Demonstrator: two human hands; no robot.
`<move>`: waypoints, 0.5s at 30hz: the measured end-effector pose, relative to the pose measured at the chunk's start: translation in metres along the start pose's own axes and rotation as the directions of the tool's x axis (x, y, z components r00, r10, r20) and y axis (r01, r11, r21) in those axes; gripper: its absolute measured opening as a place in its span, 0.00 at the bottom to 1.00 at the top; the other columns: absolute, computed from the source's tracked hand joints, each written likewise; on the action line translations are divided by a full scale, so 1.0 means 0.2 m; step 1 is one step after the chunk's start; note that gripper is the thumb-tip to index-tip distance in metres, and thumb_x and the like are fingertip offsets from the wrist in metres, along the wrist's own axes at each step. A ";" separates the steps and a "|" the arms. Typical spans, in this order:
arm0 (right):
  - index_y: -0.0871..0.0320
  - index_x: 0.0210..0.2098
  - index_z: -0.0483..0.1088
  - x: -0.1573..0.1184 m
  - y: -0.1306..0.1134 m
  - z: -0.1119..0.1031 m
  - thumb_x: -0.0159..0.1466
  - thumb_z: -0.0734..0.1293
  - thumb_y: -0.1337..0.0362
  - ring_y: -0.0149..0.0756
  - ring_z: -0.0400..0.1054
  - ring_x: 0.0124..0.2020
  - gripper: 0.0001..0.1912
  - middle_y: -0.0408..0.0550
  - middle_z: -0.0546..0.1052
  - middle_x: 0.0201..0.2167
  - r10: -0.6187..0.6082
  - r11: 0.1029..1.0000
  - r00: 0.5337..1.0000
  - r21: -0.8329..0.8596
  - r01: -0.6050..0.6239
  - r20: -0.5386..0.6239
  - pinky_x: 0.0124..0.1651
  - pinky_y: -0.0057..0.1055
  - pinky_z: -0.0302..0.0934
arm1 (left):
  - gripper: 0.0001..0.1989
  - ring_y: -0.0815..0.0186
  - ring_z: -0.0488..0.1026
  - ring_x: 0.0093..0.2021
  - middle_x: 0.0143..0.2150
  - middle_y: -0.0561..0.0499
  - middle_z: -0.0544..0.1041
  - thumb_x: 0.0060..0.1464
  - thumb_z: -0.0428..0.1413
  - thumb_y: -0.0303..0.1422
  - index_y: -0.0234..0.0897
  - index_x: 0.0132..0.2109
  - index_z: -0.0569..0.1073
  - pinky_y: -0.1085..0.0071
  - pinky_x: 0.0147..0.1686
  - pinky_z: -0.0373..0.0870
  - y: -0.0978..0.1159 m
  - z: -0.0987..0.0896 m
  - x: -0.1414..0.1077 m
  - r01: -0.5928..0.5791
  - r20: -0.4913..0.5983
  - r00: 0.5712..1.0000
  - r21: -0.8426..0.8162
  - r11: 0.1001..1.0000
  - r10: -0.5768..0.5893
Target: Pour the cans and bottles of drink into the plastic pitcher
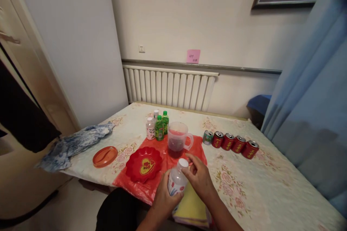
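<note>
Bottle, clear plastic: where does it sit against the hands?

Between them, above the near side of the bench, tilted slightly. The left hand is clamped around its lower body.

And the right hand?

Beside the white cap, thumb and forefinger apart; I can't tell whether they touch it.

What's around?

A handled pitcher of dark liquid stands just beyond, on red plastic sheeting. A scalloped red dish lies to its left, five drink cans to its right.
</note>
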State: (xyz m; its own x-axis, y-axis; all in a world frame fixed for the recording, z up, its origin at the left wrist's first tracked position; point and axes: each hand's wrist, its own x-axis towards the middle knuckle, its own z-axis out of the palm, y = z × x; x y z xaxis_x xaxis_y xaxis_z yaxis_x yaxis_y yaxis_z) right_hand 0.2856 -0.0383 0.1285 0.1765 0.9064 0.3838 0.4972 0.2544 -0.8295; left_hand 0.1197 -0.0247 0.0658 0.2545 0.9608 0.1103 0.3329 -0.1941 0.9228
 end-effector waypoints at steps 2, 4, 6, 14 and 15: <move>0.57 0.47 0.74 -0.01 -0.01 -0.01 0.58 0.70 0.54 0.34 0.65 0.30 0.20 0.48 0.76 0.38 -0.017 0.996 1.000 -0.082 0.017 0.005 0.37 0.32 0.62 | 0.36 0.51 0.67 0.59 0.58 0.43 0.70 0.38 0.61 0.29 0.42 0.58 0.62 0.57 0.61 0.62 -0.01 0.01 -0.01 -0.035 0.007 0.999 0.033 0.999 0.035; 0.57 0.40 0.75 -0.02 -0.01 -0.02 0.59 0.69 0.56 0.36 0.66 0.32 0.13 0.47 0.75 0.35 0.003 0.991 1.000 -0.131 0.001 0.027 0.37 0.32 0.61 | 0.36 0.51 0.67 0.58 0.56 0.43 0.71 0.38 0.60 0.28 0.42 0.58 0.63 0.57 0.61 0.63 -0.02 0.01 -0.03 -0.070 0.027 0.997 0.050 0.996 0.068; 0.56 0.36 0.74 -0.04 -0.01 -0.03 0.59 0.68 0.58 0.37 0.66 0.32 0.09 0.46 0.75 0.33 0.035 0.988 0.998 -0.154 -0.027 0.053 0.37 0.32 0.60 | 0.36 0.51 0.68 0.57 0.55 0.44 0.71 0.38 0.60 0.27 0.41 0.57 0.65 0.58 0.60 0.64 -0.03 0.01 -0.04 -0.089 0.061 0.994 0.059 0.994 0.085; 0.57 0.35 0.73 -0.06 0.00 -0.06 0.59 0.66 0.63 0.38 0.68 0.36 0.06 0.45 0.75 0.33 0.079 0.988 0.980 -0.147 -0.052 0.185 0.41 0.33 0.61 | 0.35 0.52 0.68 0.56 0.55 0.46 0.72 0.38 0.61 0.27 0.44 0.57 0.67 0.60 0.57 0.65 -0.05 -0.01 -0.09 -0.070 0.170 0.983 0.044 0.997 0.062; 0.57 0.36 0.73 -0.07 0.01 -0.07 0.59 0.65 0.63 0.37 0.68 0.36 0.07 0.45 0.75 0.33 0.078 0.989 0.977 -0.142 -0.050 0.199 0.41 0.33 0.61 | 0.35 0.52 0.68 0.56 0.55 0.46 0.72 0.37 0.61 0.26 0.45 0.57 0.67 0.60 0.57 0.65 -0.05 -0.01 -0.10 -0.070 0.175 0.983 0.032 0.997 0.064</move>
State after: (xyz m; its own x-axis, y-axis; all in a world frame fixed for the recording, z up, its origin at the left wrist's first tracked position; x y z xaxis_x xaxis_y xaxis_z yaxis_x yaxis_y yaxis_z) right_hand 0.2953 -0.0551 0.1279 0.0417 0.9724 0.2295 0.6031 0.1587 -0.7817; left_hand 0.1086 -0.0416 0.0548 0.4301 0.8969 0.1026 0.3429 -0.2675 0.9005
